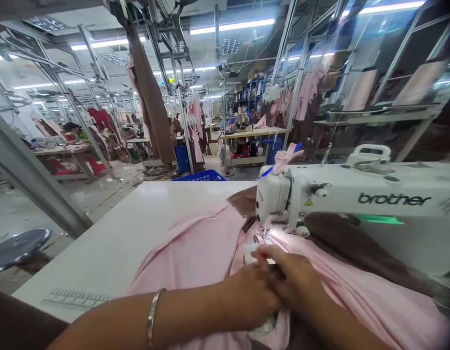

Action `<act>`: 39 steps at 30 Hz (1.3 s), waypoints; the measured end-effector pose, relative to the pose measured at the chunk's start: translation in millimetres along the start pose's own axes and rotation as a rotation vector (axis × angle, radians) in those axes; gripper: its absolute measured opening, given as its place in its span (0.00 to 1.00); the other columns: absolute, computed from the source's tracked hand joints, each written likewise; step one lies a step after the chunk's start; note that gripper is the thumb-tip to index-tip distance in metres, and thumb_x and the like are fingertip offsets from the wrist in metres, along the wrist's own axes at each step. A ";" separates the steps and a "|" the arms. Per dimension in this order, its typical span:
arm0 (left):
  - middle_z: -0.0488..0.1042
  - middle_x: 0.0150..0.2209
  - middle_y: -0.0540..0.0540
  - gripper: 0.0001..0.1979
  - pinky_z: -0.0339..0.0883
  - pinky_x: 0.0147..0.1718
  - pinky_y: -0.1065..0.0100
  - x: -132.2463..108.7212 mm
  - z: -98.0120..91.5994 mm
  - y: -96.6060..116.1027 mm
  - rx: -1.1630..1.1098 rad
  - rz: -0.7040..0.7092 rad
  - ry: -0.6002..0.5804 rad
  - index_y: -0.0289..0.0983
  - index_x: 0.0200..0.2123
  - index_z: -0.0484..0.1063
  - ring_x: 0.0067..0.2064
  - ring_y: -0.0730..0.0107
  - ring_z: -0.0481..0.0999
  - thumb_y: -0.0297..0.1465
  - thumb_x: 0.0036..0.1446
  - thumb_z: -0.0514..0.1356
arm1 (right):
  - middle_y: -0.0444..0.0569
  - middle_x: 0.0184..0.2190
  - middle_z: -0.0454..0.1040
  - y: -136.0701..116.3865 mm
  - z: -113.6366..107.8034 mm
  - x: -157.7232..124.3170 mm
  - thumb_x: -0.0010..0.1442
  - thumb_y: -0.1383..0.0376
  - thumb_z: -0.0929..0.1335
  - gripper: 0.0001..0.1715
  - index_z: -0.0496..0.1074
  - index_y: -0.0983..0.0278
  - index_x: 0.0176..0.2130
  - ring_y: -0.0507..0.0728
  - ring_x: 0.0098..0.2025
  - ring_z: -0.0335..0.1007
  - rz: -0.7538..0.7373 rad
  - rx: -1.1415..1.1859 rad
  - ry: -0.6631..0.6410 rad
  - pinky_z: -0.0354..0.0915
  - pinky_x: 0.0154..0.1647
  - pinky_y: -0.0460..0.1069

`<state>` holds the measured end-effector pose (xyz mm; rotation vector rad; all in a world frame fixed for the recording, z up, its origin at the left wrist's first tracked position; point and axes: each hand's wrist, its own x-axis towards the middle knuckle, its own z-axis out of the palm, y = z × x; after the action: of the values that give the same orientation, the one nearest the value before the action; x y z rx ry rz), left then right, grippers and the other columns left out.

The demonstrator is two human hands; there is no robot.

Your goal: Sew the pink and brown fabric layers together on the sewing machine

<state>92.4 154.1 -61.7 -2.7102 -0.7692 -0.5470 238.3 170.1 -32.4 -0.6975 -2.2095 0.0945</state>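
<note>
- Pink cloth: spread over the desk, bunched under the needle end of the machine.
- Brown cloth: lying under the machine arm, touching the pink cloth along its far edge.
- Left hand: fingers curled and pressed down on the pink cloth just in front of the needle; bangle on the wrist.
- Right hand: fingers drawn together, pinching a fold of pink cloth, touching the left hand.
- Step in hand, judged: positioning a seam edge at the presser foot; foot and needle mostly hidden behind the hands.
- Next move, judged: edges kept aligned and flat, fingertips kept clear of the needle, cloth fed evenly.
- Writing: "brother" in dark letters on the machine arm; yellow warning triangle on the head, text too small to read.
- Ruler marks printed on the near desk edge; figures unreadable.
- Pink scrap tied on top of the machine head.
- Beyond: blue basket past the desk, hanging pink and brown garments, other desks.
</note>
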 end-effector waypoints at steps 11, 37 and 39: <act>0.71 0.31 0.43 0.09 0.64 0.55 0.64 3.8 -0.1 5.2 0.101 0.023 0.164 0.35 0.27 0.62 0.42 0.64 0.76 0.24 0.60 0.53 | 0.46 0.37 0.79 95.7 -21.3 -43.2 0.54 0.78 0.59 0.20 0.68 0.59 0.42 0.55 0.37 0.78 -0.086 -0.013 -0.320 0.68 0.31 0.44; 0.70 0.33 0.47 0.09 0.62 0.56 0.57 -0.9 20.8 4.1 0.113 -0.092 0.290 0.36 0.25 0.57 0.46 0.64 0.74 0.18 0.50 0.54 | 0.48 0.38 0.81 95.0 -10.7 -19.9 0.49 0.79 0.58 0.22 0.73 0.61 0.36 0.56 0.38 0.79 -0.096 0.175 -0.264 0.73 0.35 0.47; 0.70 0.32 0.47 0.10 0.61 0.56 0.56 -0.6 16.8 2.8 0.095 -0.085 0.251 0.37 0.25 0.57 0.45 0.65 0.74 0.19 0.52 0.54 | 0.48 0.40 0.80 95.9 -11.3 -20.9 0.51 0.78 0.60 0.20 0.73 0.60 0.36 0.56 0.40 0.78 -0.056 0.186 -0.319 0.74 0.38 0.48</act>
<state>98.1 157.5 -77.3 -2.4700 -0.8219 -0.8289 300.8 238.6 -66.4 -0.5457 -2.4814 0.4022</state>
